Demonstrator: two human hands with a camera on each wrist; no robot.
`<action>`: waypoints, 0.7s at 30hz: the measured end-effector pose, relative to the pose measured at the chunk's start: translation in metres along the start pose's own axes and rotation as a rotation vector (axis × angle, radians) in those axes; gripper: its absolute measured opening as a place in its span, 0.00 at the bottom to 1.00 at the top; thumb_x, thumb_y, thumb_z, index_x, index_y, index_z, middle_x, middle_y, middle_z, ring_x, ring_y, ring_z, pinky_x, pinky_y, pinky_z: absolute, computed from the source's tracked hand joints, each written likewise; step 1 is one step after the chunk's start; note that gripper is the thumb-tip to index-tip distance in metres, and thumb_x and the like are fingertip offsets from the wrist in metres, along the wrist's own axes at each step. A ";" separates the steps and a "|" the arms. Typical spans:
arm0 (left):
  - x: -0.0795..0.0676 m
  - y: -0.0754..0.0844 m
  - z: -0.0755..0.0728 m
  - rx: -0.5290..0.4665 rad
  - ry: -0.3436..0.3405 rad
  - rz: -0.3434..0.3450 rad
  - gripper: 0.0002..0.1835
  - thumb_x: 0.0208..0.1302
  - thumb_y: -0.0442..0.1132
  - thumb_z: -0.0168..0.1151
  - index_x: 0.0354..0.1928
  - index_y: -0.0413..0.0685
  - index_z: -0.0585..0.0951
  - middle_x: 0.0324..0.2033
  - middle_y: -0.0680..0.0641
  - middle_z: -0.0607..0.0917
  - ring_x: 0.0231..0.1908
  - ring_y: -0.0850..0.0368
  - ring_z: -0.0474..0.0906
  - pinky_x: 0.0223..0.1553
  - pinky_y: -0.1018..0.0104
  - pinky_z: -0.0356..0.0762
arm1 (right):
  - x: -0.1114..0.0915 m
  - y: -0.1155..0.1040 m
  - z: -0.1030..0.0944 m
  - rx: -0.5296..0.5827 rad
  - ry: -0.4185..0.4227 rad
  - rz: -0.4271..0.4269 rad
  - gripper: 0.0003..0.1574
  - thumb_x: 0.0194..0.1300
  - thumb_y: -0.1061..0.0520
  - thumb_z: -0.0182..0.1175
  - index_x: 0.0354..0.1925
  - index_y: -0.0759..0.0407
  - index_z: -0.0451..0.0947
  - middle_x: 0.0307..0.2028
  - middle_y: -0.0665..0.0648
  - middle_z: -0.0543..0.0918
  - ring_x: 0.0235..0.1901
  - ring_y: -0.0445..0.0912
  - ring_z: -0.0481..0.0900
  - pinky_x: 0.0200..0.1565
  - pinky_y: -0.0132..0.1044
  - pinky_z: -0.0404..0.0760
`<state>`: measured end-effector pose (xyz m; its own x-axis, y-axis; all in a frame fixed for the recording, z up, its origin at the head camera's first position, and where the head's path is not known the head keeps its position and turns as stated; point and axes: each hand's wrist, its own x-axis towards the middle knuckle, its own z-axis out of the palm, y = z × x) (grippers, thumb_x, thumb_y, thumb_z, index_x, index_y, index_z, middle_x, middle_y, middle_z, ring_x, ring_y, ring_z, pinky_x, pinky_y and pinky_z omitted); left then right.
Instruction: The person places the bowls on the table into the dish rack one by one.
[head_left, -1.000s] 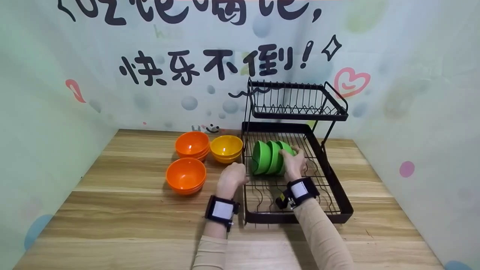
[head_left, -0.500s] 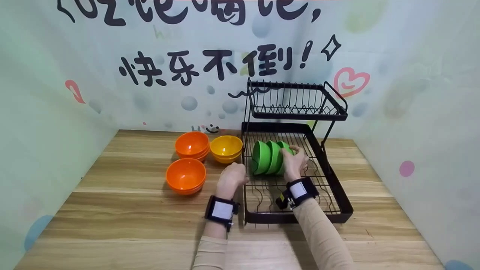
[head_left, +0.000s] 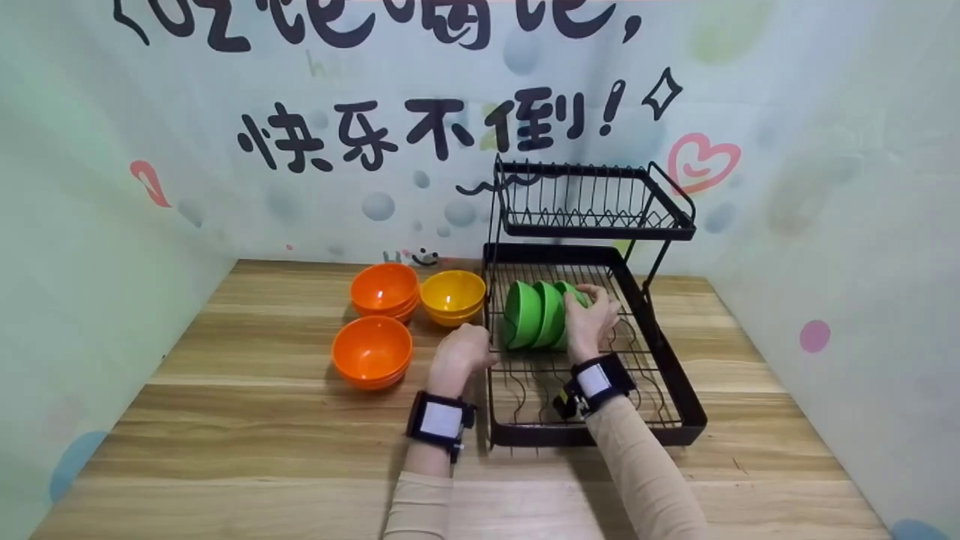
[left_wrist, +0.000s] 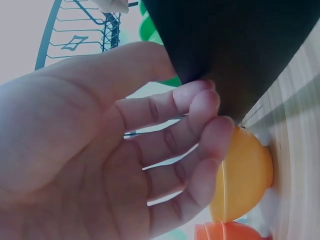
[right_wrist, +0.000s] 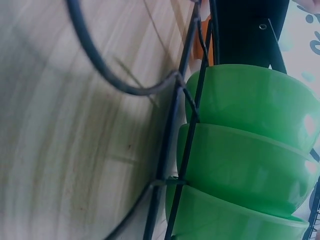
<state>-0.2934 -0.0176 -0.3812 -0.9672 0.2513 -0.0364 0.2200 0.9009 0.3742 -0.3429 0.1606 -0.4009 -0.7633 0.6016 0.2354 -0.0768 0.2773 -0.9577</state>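
The right hand (head_left: 590, 321) is gripping the rightmost green bowl (right_wrist: 235, 220), thumb and fingers bent round it; that bowl is standing on edge in the rack (head_left: 540, 436). Two other green bowls (head_left: 523, 316) are standing between the hands. The left hand (head_left: 461, 356) is pinching the rack's side. The glossy bowl is looking light, stiff and slippery, its rim probably offering the surest hold.

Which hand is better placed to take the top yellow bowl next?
Probably the left hand: it grips the dish rack but is closer to the top yellow bowl. The right hand is farther and holds a green bowl.
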 end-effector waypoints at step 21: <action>0.032 -0.033 0.021 0.045 0.698 0.199 0.12 0.57 0.34 0.66 0.43 0.39 0.77 0.41 0.40 0.81 0.44 0.44 0.77 0.46 0.55 0.79 | 0.000 0.001 0.004 0.013 0.029 -0.221 0.10 0.52 0.62 0.62 0.35 0.66 0.78 0.35 0.62 0.77 0.39 0.54 0.75 0.45 0.39 0.69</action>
<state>-0.3293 -0.0312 -0.4145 -0.7607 0.1411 0.6336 0.3907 0.8790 0.2734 -0.3451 0.1579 -0.4029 -0.7081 0.5489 0.4443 -0.2483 0.3954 -0.8843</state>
